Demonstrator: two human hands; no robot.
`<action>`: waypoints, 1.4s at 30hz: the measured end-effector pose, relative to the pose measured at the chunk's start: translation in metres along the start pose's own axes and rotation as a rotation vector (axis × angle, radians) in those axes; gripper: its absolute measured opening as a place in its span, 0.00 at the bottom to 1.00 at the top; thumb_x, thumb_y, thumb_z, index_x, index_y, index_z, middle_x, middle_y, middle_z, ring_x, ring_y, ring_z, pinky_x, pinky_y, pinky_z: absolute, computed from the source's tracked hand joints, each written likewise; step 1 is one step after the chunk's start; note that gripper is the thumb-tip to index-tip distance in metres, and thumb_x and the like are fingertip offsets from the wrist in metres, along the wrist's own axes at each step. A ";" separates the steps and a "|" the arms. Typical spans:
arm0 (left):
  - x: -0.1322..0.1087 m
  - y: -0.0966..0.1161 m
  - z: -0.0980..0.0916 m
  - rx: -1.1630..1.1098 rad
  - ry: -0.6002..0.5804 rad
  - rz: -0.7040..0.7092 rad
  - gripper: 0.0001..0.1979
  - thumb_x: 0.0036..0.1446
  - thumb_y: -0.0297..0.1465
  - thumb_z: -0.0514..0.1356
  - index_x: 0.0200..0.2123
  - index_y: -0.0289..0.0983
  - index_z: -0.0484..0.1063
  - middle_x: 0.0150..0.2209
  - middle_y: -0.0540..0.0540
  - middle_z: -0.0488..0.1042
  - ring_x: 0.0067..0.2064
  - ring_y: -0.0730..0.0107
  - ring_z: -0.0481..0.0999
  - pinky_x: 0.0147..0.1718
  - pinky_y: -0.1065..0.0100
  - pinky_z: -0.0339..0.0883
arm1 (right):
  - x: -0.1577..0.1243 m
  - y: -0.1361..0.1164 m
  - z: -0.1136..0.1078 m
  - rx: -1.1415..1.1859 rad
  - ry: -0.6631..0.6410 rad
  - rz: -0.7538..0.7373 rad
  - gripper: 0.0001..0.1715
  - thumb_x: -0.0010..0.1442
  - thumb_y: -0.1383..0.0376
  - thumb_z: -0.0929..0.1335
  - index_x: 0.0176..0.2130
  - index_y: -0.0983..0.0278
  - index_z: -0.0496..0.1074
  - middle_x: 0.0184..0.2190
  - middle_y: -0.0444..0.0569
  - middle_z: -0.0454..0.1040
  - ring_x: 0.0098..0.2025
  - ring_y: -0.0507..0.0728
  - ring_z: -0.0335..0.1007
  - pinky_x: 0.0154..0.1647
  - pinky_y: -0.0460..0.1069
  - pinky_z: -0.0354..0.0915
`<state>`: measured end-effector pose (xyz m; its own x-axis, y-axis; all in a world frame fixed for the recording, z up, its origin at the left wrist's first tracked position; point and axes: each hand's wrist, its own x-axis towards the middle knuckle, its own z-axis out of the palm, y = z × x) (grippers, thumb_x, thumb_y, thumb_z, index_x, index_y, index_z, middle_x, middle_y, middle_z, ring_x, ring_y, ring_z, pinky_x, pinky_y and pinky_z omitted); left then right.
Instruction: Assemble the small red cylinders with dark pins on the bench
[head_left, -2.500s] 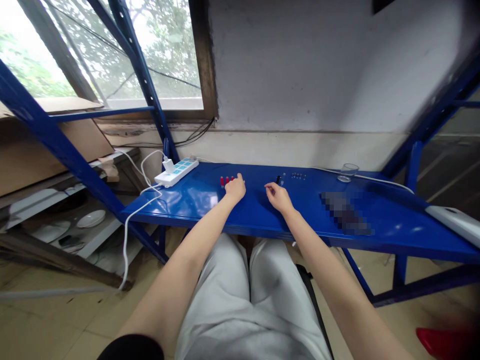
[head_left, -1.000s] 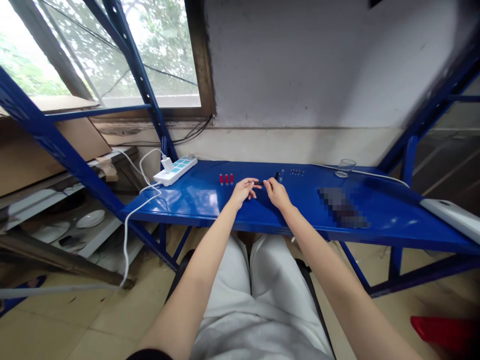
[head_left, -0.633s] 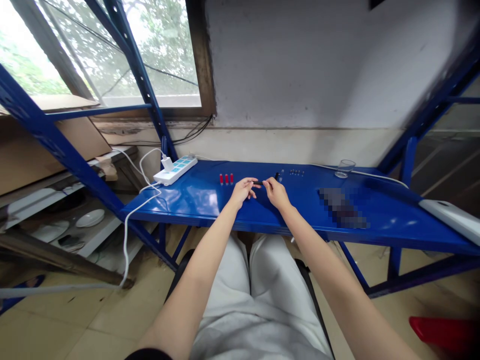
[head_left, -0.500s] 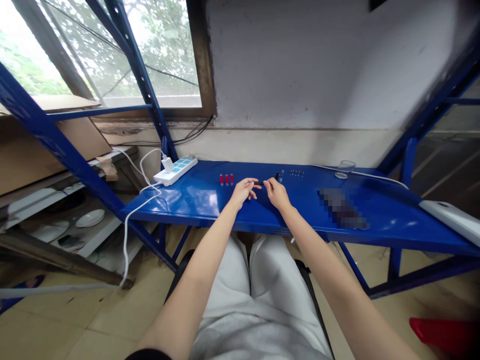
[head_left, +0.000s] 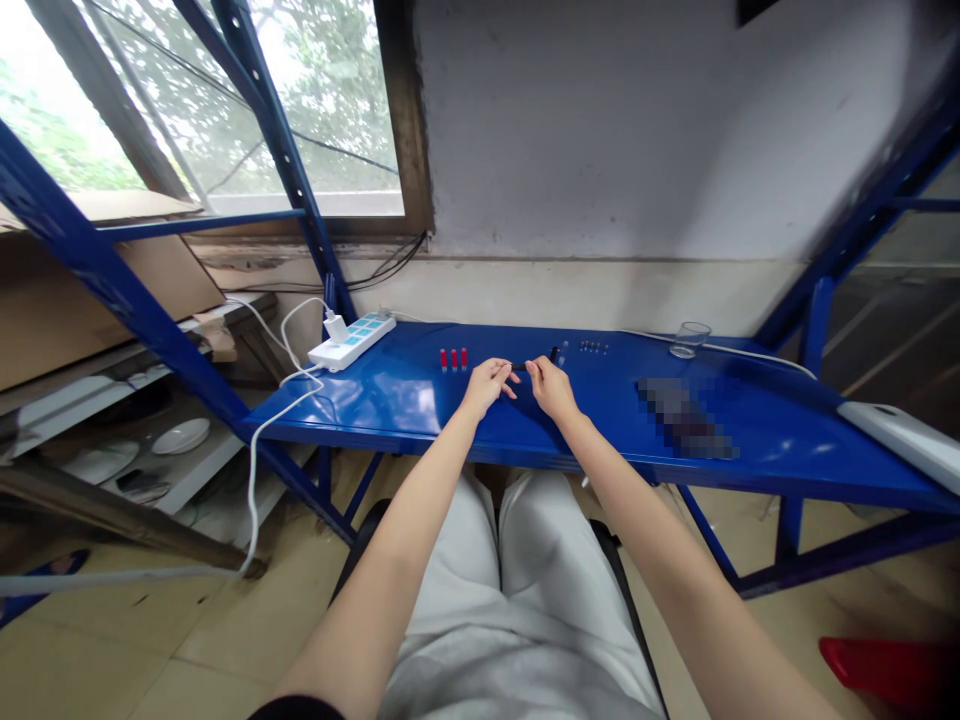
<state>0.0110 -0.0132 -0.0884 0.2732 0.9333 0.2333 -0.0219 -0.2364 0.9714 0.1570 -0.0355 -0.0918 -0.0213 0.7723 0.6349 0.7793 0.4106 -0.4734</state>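
Over the middle of the blue table, a thin black object spans the gap between my two hands. My left hand pinches its left end with thumb and index finger, the other fingers loosely curled. At its right end my right hand is closed round it. Three small red pieces stand in a row left of my hands. A small black piece is just behind my right hand, beside small clear pieces. Several tiny parts lie in a row farther right.
A white power strip with cables lies at the table's back left. At the right are a clear glass, a pixelated dark item and a white object. Blue frame posts rise at both sides.
My hands have shifted very slightly, and less of the black object shows between them. The pieces on the table have not moved.
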 end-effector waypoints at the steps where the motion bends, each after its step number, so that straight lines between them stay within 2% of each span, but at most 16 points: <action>1: -0.001 0.000 0.000 0.004 -0.002 0.009 0.10 0.58 0.34 0.53 0.37 0.33 0.64 0.28 0.47 0.73 0.18 0.79 0.71 0.17 0.78 0.54 | 0.000 0.000 0.000 -0.001 0.000 -0.004 0.21 0.63 0.53 0.52 0.29 0.61 0.62 0.23 0.48 0.67 0.24 0.53 0.62 0.26 0.46 0.52; 7: -0.002 0.002 0.002 0.022 0.013 0.007 0.10 0.60 0.34 0.49 0.28 0.35 0.61 0.19 0.54 0.65 0.15 0.82 0.66 0.16 0.78 0.54 | 0.000 0.000 0.002 -0.018 -0.018 -0.015 0.21 0.63 0.53 0.52 0.29 0.61 0.61 0.22 0.47 0.66 0.23 0.53 0.61 0.26 0.47 0.51; 14: 0.000 -0.003 0.003 0.029 0.032 0.019 0.16 0.60 0.37 0.48 0.23 0.36 0.55 0.17 0.56 0.57 0.12 0.84 0.59 0.15 0.77 0.52 | -0.001 -0.002 0.002 -0.010 -0.042 -0.026 0.21 0.63 0.54 0.52 0.28 0.61 0.61 0.22 0.48 0.66 0.24 0.54 0.61 0.26 0.47 0.51; 20: 0.001 -0.007 0.003 0.037 0.069 -0.007 0.18 0.59 0.42 0.47 0.22 0.36 0.55 0.17 0.56 0.57 0.13 0.83 0.58 0.14 0.76 0.51 | -0.001 -0.002 0.003 -0.004 -0.034 -0.041 0.22 0.63 0.53 0.52 0.28 0.61 0.62 0.22 0.48 0.66 0.23 0.53 0.61 0.26 0.47 0.51; 26: 0.002 -0.007 0.002 0.026 0.076 0.006 0.20 0.59 0.42 0.47 0.20 0.35 0.55 0.17 0.55 0.57 0.12 0.84 0.58 0.13 0.76 0.51 | -0.001 -0.001 0.001 0.029 -0.034 -0.039 0.20 0.63 0.54 0.54 0.28 0.62 0.62 0.22 0.47 0.66 0.24 0.53 0.62 0.26 0.46 0.52; 29: 0.001 -0.005 0.001 0.011 0.078 0.040 0.16 0.59 0.38 0.49 0.23 0.35 0.59 0.18 0.55 0.60 0.13 0.84 0.60 0.14 0.77 0.52 | -0.001 0.002 0.002 0.080 -0.042 -0.018 0.17 0.62 0.54 0.55 0.32 0.62 0.63 0.24 0.47 0.68 0.25 0.54 0.63 0.26 0.46 0.54; 33: 0.000 -0.001 -0.001 -0.035 0.095 0.079 0.05 0.57 0.30 0.53 0.34 0.34 0.65 0.24 0.53 0.67 0.15 0.84 0.63 0.14 0.78 0.52 | -0.001 0.008 0.004 0.203 -0.071 0.002 0.16 0.60 0.55 0.57 0.41 0.62 0.61 0.33 0.49 0.71 0.26 0.53 0.65 0.26 0.46 0.57; 36: 0.001 0.000 -0.002 -0.074 0.083 0.077 0.07 0.56 0.28 0.53 0.38 0.33 0.65 0.28 0.49 0.70 0.16 0.83 0.66 0.13 0.78 0.51 | -0.002 0.009 0.004 0.216 -0.054 0.035 0.20 0.60 0.53 0.58 0.46 0.63 0.59 0.36 0.51 0.71 0.25 0.52 0.65 0.26 0.47 0.58; 38: 0.001 -0.001 -0.003 -0.094 0.059 0.068 0.08 0.56 0.28 0.53 0.40 0.33 0.65 0.31 0.47 0.71 0.17 0.82 0.68 0.13 0.78 0.50 | -0.002 0.008 0.003 0.188 -0.047 0.048 0.20 0.60 0.53 0.57 0.46 0.63 0.61 0.35 0.51 0.72 0.27 0.54 0.67 0.27 0.47 0.58; 42: 0.003 -0.005 -0.004 -0.093 0.007 0.067 0.09 0.56 0.28 0.53 0.41 0.33 0.64 0.35 0.44 0.73 0.18 0.80 0.70 0.13 0.78 0.50 | -0.001 0.006 0.000 0.119 -0.076 0.025 0.18 0.62 0.54 0.55 0.35 0.62 0.65 0.26 0.48 0.71 0.26 0.54 0.66 0.27 0.47 0.56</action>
<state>0.0084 -0.0086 -0.0922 0.2610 0.9181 0.2982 -0.1290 -0.2729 0.9533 0.1622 -0.0339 -0.0953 -0.0539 0.8156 0.5761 0.7007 0.4419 -0.5601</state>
